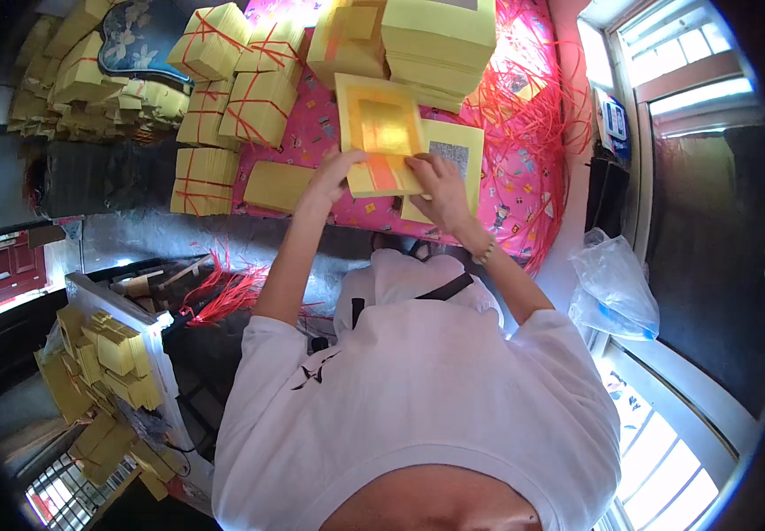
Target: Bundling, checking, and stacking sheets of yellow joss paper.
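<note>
A yellow stack of joss paper (349, 111) with a gold foil square and an orange-red print is held at the near edge of the pink table. My left hand (336, 177) grips its near left corner, and my right hand (444, 190) grips the near right corner, thumb and fingers closed on the edge. Partly under it and to the right lies a yellow sheet or stack with a grey printed patch (453, 156). Left of my left hand, a low yellow paper stack (278, 186) lies flat. How many sheets I hold cannot be told.
Beyond my hands stand tall loose paper stacks (440, 53). Bundles tied with red strips (258, 104) are piled on the left. A tangle of red plastic strips (524, 106) covers the table's right side. A clear plastic bag (614, 288) hangs at right; more paper stacks (117, 345) stand lower left.
</note>
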A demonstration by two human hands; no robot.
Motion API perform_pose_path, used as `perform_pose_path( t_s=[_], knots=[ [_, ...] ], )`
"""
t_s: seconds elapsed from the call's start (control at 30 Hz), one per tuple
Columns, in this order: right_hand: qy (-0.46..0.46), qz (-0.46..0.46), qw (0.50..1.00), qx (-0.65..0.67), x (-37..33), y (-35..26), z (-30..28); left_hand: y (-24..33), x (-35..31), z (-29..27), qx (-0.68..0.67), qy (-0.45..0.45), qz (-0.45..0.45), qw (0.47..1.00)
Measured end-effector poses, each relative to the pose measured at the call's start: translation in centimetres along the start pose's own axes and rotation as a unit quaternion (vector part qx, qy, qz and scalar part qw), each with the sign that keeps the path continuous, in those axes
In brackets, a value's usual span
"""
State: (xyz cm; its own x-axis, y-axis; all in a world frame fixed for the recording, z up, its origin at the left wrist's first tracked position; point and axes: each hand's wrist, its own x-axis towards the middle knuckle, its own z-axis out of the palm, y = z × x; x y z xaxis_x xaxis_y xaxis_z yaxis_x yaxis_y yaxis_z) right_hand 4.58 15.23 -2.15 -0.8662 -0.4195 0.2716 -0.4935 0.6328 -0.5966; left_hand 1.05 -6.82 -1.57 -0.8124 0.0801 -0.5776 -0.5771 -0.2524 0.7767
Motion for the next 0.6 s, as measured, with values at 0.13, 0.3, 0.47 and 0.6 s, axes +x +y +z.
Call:
perform_pose_path(
  t_s=[0.13, 0.3, 0.47, 0.6],
  knots=[
    [-0.018, 0.019, 0.996, -0.081, -4.6, 1.6, -3.7, -6.2, 1.3, 2.4, -0.051, -0.117, -0.009, 0.992],
    [-0.080, 0.059, 0.990, -0.104, -9.6, 5.2, -2.3, -13.2, 3.7, 4.1, 0.023, -0.164, -0.064, 0.984],
    [-0.076, 0.047, 0.996, -0.025, -10.5, 6.9, -2.0, -14.7, 4.9, 3.4, 0.148, -0.111, -0.004, 0.983],
    [-0.097, 0.012, 0.995, 0.019, -10.7, 8.4, -2.7, -14.9, 3.5, 4.1, 0.339, 0.037, 0.107, 0.934]
  ],
)
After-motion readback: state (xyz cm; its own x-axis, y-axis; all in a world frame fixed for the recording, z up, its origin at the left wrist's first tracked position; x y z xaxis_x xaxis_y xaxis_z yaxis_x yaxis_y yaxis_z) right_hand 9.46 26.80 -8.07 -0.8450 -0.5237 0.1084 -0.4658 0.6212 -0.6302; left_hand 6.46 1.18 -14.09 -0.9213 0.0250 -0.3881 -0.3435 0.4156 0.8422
